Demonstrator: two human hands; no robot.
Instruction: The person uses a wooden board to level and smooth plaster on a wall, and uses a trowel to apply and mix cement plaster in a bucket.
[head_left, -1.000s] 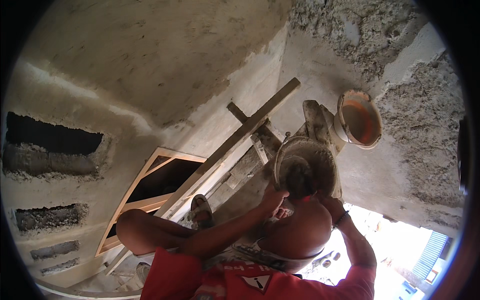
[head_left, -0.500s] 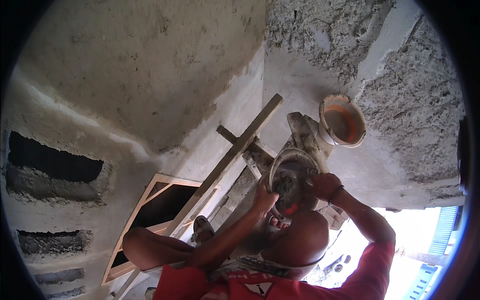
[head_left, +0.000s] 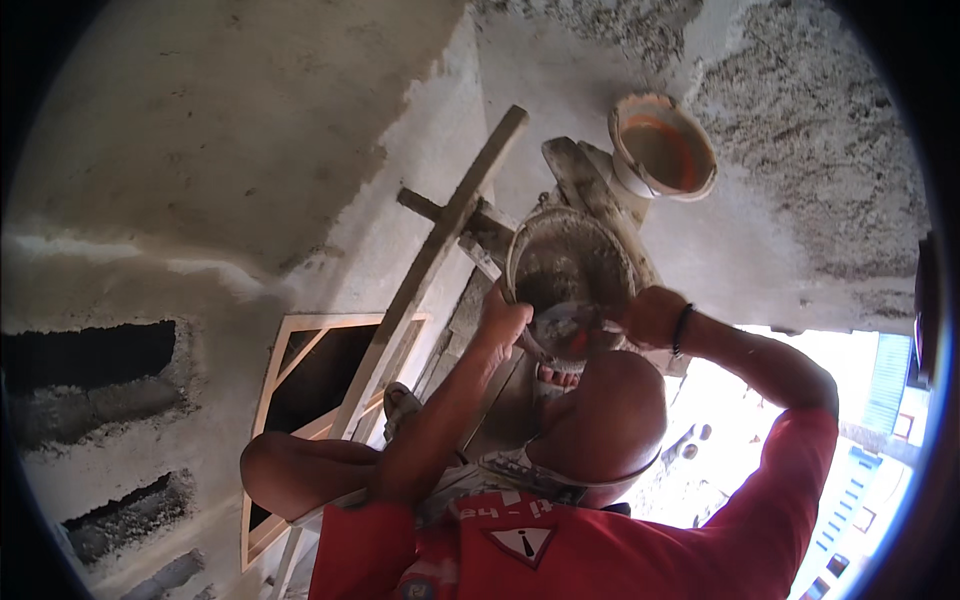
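A mortar-caked bucket (head_left: 520, 250) is tilted in front of my knees, its mouth facing me and its inside coated with grey mortar. My left hand (head_left: 503, 322) is closed on its left rim, thumb on the near side. At the right side of the mouth, my right hand (head_left: 655, 317) is closed, a dark band round the wrist. Whatever those fingers hold is hidden in the shadow. Low in the bucket lies a paler wet patch of mortar (head_left: 568, 318) with an orange spot beside it.
A second bucket (head_left: 625, 165), pale outside with orange inside, stands beyond to the right. Wooden planks (head_left: 590, 185) and a long beam (head_left: 440, 250) cross near the wall. A framed opening (head_left: 280, 375) lies left, and a bright drop-off (head_left: 700, 440) shows at right.
My view has shifted, so the buckets and beams sit higher in the picture. The near bucket's mouth now shows more of its far inner wall. Both hands stay at it.
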